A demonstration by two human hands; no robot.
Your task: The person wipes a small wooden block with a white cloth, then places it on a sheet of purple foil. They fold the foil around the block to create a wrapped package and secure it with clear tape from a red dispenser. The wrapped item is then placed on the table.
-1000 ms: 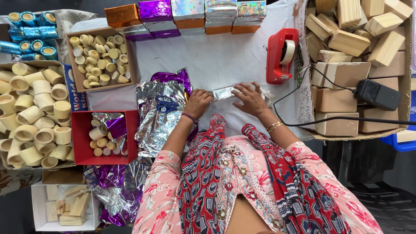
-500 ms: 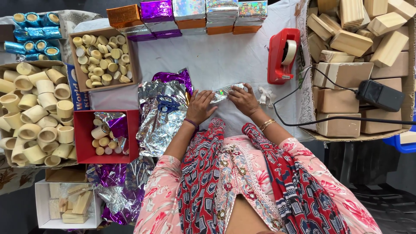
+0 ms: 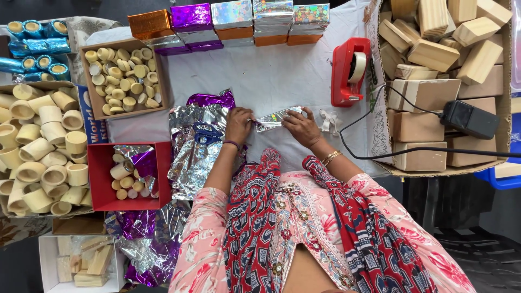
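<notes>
Both of my hands rest on a white cloth-covered table, working a small silver holographic foil-wrapped piece. My left hand pinches its left end, and my right hand presses down on its right end. Loose sheets of silver and purple foil lie just to the left of my left hand, with blue scissors on top of them. My sleeves are pink and floral, and a red patterned scarf hangs in front.
A red tape dispenser stands right of my hands. Foil-wrapped boxes line the far edge. Trays of short wooden rings and a red box sit at left. A carton of wooden blocks with a black adapter is at right.
My hands stay on the foil piece, with the fingers shifting slightly as they fold and press it; the piece sits a little more between both hands.
</notes>
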